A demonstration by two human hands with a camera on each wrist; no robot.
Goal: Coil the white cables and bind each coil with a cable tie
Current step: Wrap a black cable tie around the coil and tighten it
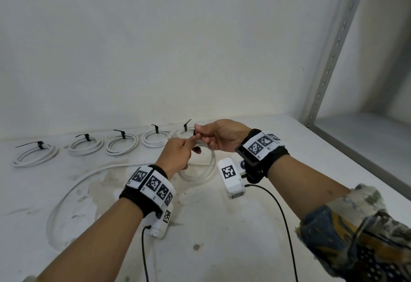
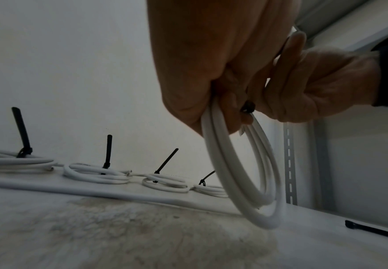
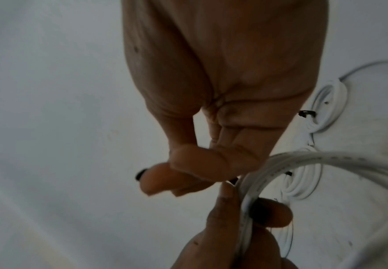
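Note:
A white cable coil (image 1: 200, 171) hangs upright between both hands above the table (image 1: 222, 237). My left hand (image 1: 189, 148) grips the top of the coil (image 2: 241, 172), its fingers curled round the strands beside the black cable tie's head (image 2: 248, 106). My right hand (image 1: 200, 133) pinches the tie's tail between thumb and forefinger; the black tip (image 3: 140, 174) sticks out past the fingertips. The tie loops round the coil (image 3: 303, 160); how tight it sits is hidden by the fingers.
Several bound coils (image 1: 122, 143) with black ties standing up line the back wall. A loose white cable (image 1: 73, 188) curves over the table's left. A spare black tie (image 2: 372, 231) lies to the right. A slotted metal post (image 1: 329, 59) stands at the right.

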